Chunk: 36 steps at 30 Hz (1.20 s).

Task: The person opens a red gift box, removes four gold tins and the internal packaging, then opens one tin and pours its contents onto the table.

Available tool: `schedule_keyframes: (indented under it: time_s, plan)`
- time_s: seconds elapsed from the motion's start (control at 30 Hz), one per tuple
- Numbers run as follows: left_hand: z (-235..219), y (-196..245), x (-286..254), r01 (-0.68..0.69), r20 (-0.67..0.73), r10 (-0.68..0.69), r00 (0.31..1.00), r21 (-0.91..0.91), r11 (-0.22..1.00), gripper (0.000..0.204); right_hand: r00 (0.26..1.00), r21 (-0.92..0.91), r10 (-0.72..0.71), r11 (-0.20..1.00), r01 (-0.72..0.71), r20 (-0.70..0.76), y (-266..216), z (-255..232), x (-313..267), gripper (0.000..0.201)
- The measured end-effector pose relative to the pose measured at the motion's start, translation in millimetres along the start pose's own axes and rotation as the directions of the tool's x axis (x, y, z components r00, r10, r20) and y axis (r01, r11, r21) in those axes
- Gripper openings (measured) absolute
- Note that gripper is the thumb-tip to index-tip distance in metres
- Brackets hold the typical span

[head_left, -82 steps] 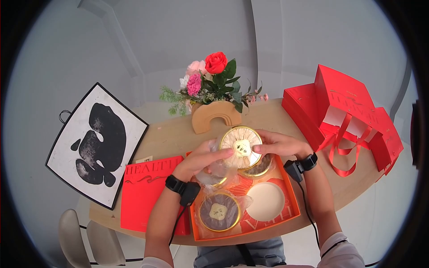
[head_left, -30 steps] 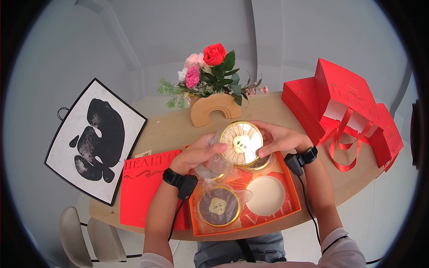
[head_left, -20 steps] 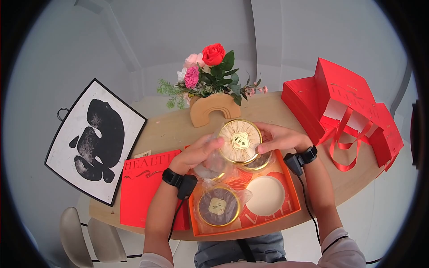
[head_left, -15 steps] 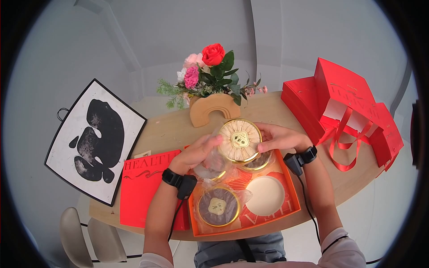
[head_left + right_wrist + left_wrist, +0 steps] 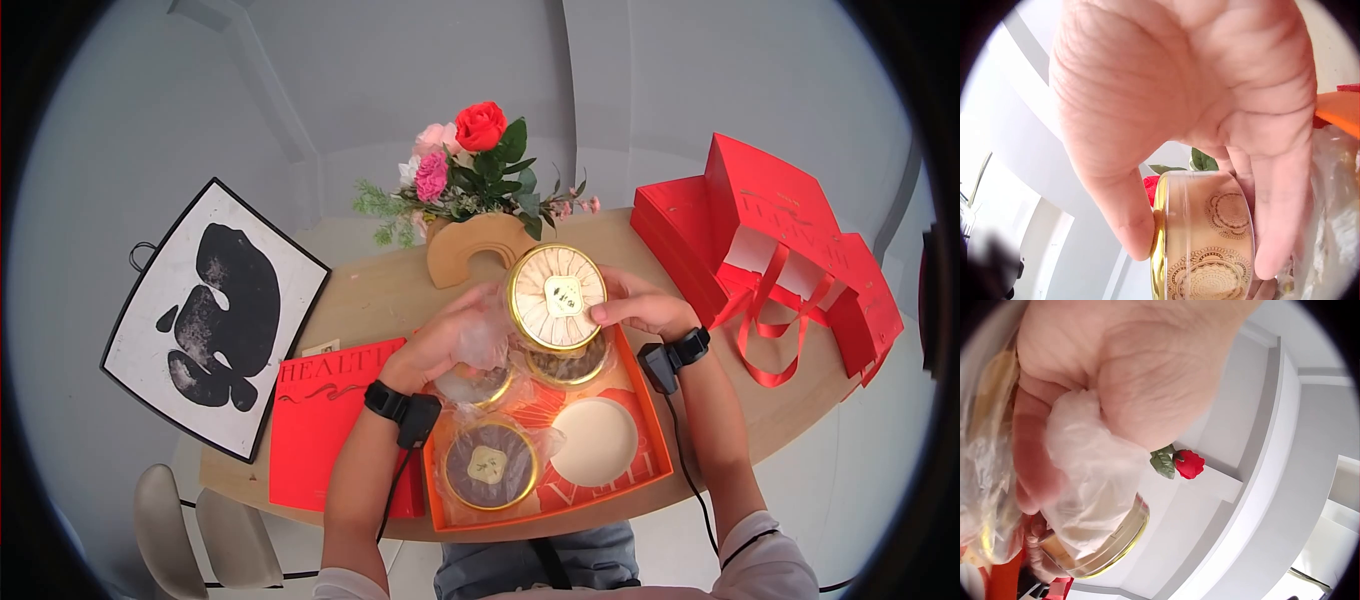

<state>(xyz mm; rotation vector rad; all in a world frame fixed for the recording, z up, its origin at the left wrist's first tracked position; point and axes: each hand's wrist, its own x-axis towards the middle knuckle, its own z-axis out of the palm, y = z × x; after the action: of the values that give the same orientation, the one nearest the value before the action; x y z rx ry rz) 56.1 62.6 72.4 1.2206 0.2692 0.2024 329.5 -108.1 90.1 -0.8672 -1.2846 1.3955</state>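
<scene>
Gold rims the clear round jar of pale, fanned pieces [image 5: 557,298], raised near the centre of the head view, above the upper edge of the shallow orange box [image 5: 656,430]. The right hand [image 5: 642,303] grips it, thumb on the golden rim, fingers at its base. Beside it, the left hand [image 5: 450,335] clutches crumpled translucent plastic wrap [image 5: 1088,472]. Lower in the frame, a plastic-wrapped dark round jar [image 5: 489,466] sits left of the round cream recess [image 5: 594,442].
</scene>
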Motion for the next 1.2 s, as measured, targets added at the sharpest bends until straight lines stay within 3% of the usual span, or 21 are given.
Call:
schedule_keyframes:
  time_s: [0.07, 0.17, 0.2, 0.27, 0.3, 0.37, 0.5, 0.57, 0.6, 0.67, 1.2]
  plan:
    - [29.6, 10.0, -1.4, -0.064, -0.171, 0.051, 0.984, -0.070, 0.995, 0.032, 0.998, 0.091, 0.041, 0.995, -0.037, -0.044, -3.0, 0.9, -1.9, 0.078]
    - [14.1, -1.6, 3.5, -0.056, -0.204, 0.053, 0.978, -0.011, 0.998, 0.034, 0.994, 0.095, 0.076, 0.993, -0.069, -0.074, -5.3, 3.1, -0.1, 0.080]
    - [7.6, -3.7, 4.9, -0.057, -0.204, 0.053, 0.978, -0.011, 0.998, 0.034, 0.994, 0.094, 0.076, 0.993, -0.069, -0.073, -7.4, 6.1, -0.3, 0.080]
    - [-7.4, -5.2, 4.9, -0.029, -0.096, 0.054, 0.994, 0.252, 0.967, 0.034, 0.997, 0.055, 0.044, 0.998, -0.040, -0.062, -11.2, 13.2, 0.6, 0.080]
    - [-14.5, -5.9, 5.3, -0.028, -0.097, 0.054, 0.994, 0.253, 0.967, 0.034, 0.997, 0.055, 0.044, 0.998, -0.040, -0.060, -10.5, 14.0, 1.9, 0.080]
    - [-18.9, -3.1, 5.8, 0.018, 0.104, 0.011, 0.995, -0.273, 0.962, 0.032, 0.998, -0.055, -0.005, 0.999, 0.002, -0.058, -9.2, 15.1, 3.4, 0.079]
    - [1.7, 3.0, 1.3, -0.038, 0.068, 0.063, 0.996, -0.323, 0.946, 0.052, 0.998, -0.062, 0.013, 0.998, -0.016, -0.053, -11.0, 18.6, 4.8, 0.078]
    - [9.7, 0.4, 4.3, -0.109, -0.033, 0.111, 0.993, 0.064, 0.992, 0.056, 0.995, -0.079, 0.047, 0.995, -0.054, -0.092, -6.7, 15.9, 7.2, 0.075]
    - [13.4, 1.9, 3.5, -0.108, -0.033, 0.111, 0.993, 0.064, 0.992, 0.056, 0.995, -0.078, 0.047, 0.995, -0.054, -0.092, -4.8, 14.4, 7.9, 0.075]
    - [24.7, 10.6, 0.1, -0.004, -0.100, 0.029, 0.995, 0.242, 0.970, 0.061, 0.989, -0.029, 0.101, 0.994, -0.105, -0.107, -1.3, 11.7, 9.0, 0.088]
    - [26.2, 14.6, -2.3, -0.004, -0.064, 0.024, 0.998, 0.291, 0.957, 0.056, 0.996, -0.110, 0.079, 0.991, -0.075, 0.032, 3.9, 4.1, 12.0, 0.095]
